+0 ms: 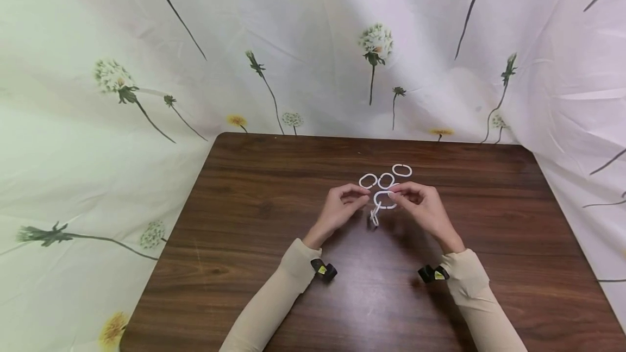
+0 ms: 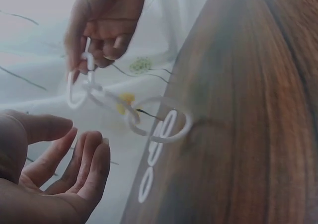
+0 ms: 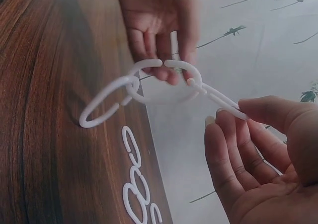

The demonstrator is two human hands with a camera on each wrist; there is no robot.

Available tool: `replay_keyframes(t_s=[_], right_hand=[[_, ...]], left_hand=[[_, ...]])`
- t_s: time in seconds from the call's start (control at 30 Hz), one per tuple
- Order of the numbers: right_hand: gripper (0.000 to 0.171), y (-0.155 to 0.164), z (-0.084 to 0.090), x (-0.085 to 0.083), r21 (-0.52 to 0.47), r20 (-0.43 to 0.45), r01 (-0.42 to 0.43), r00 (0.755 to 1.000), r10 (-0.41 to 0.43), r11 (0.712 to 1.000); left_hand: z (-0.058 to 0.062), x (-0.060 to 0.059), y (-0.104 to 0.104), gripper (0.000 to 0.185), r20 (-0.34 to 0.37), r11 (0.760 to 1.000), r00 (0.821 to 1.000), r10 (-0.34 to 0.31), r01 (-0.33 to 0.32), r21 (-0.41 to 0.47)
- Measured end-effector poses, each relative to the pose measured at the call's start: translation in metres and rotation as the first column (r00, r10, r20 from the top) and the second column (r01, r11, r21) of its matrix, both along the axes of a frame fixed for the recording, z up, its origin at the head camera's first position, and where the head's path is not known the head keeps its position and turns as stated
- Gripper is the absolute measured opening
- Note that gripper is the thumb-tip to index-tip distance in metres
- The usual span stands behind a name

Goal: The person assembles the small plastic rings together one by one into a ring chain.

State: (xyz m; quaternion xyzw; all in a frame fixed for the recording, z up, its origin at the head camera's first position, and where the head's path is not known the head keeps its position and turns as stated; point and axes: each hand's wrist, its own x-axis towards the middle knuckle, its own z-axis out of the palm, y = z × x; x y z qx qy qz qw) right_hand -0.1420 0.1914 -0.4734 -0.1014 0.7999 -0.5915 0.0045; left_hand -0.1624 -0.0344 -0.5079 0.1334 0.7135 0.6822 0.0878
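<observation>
My right hand (image 1: 424, 208) pinches the end of a white plastic chain link (image 3: 226, 103) between thumb and fingertips. This link is joined to a second oval link (image 3: 191, 69), whose narrow gap shows. From that one a third link (image 3: 97, 105) hangs over the table on the far side. My left hand (image 1: 338, 209) hovers just left of the chain, fingers loosely bent, thumb close to the index fingertip. Nothing sits between those fingers in the left wrist view, where the chain (image 2: 112, 99) hangs from my right hand.
Several loose white links lie on the dark wooden table (image 1: 244, 221) beyond my hands, among them a left link (image 1: 368, 181), a middle link (image 1: 386, 181) and a far link (image 1: 402, 170). A flower-print cloth (image 1: 313, 58) hangs behind the table's back edge.
</observation>
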Motion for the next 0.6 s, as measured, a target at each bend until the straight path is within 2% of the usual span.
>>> replay_keyframes(t_s=[0.23, 0.6], right_hand=[[0.020, -0.0004, -0.0074, -0.0023, -0.025, 0.001, -0.009, 1.000, 0.009, 1.000], [0.023, -0.0019, -0.0084, -0.0016, -0.030, 0.033, -0.036, 0.999, 0.037, 0.999]], left_hand=[[0.0056, 0.0002, 0.0031, 0.025, -0.032, 1.000, 0.999, -0.022, 0.022, -0.006], [0.0067, 0.0016, 0.0087, 0.026, -0.004, 0.999, 0.999, -0.050, 0.050, -0.003]])
